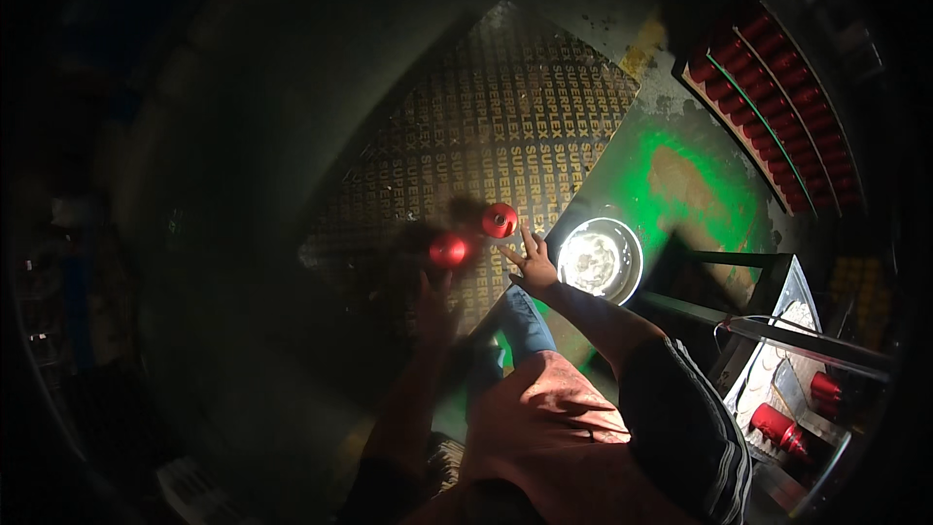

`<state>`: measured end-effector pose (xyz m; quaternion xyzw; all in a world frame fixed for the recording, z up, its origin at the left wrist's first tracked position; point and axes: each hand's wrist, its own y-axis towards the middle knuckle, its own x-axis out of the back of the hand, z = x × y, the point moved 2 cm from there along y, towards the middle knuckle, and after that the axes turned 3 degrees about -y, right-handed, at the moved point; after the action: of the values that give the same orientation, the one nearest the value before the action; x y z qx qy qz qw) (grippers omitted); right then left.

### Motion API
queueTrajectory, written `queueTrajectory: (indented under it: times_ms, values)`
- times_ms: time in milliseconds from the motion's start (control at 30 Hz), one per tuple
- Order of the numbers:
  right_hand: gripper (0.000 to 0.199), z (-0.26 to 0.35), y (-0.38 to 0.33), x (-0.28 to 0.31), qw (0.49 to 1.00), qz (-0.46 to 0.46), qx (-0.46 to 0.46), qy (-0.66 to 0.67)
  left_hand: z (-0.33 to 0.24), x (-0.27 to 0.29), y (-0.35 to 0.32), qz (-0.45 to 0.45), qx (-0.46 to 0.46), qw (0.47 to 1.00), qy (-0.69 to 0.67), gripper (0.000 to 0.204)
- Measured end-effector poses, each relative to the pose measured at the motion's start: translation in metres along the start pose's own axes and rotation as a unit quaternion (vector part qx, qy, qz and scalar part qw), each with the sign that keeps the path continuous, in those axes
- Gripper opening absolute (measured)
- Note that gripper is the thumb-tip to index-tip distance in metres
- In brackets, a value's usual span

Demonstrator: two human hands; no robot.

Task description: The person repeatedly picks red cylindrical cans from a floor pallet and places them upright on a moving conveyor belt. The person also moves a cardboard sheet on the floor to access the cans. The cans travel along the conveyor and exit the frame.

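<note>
Two red, round-topped metal pieces stand over a dark printed board. The right red piece point(500, 221) shows a small dark opening in its top; the left red piece point(448, 251) has a bright glint. My right hand point(532, 262) has its fingers spread just beside the right piece, with nothing visible in its grasp. Just below the left piece is my left hand point(436, 306), in deep shadow; its fingers look apart and reach toward that piece. Whether the fingertips touch either piece, I cannot tell.
The board point(573, 87) carries rows of yellow lettering. A brightly lit, round white bucket point(634, 251) stands right of my right hand. Beyond it are a metal frame point(729, 258), a stand with red cylinders point(777, 428) and a rack of red cylinders point(748, 78). The left side is dark.
</note>
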<state>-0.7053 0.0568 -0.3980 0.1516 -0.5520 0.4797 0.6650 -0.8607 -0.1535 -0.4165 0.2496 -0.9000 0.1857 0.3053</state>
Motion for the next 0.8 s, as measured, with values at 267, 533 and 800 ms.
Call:
queueTrajectory:
  times_ms: [267,533,800]
  values:
    - [0.062,-0.026,0.121,-0.029,0.995,-0.044,0.025,0.082,0.033,-0.062,0.112,-0.122,-0.040,0.991,0.037,0.045]
    - [0.057,-0.070,0.080,0.010,0.953,-0.192,-0.111,0.208,0.030,-0.007,0.107,-0.060,-0.063,0.996,-0.022,0.046]
    - [0.056,-0.079,-0.142,0.154,0.632,-0.377,-0.261,0.625,-0.104,0.044,0.030,0.125,0.108,0.849,-0.502,0.055]
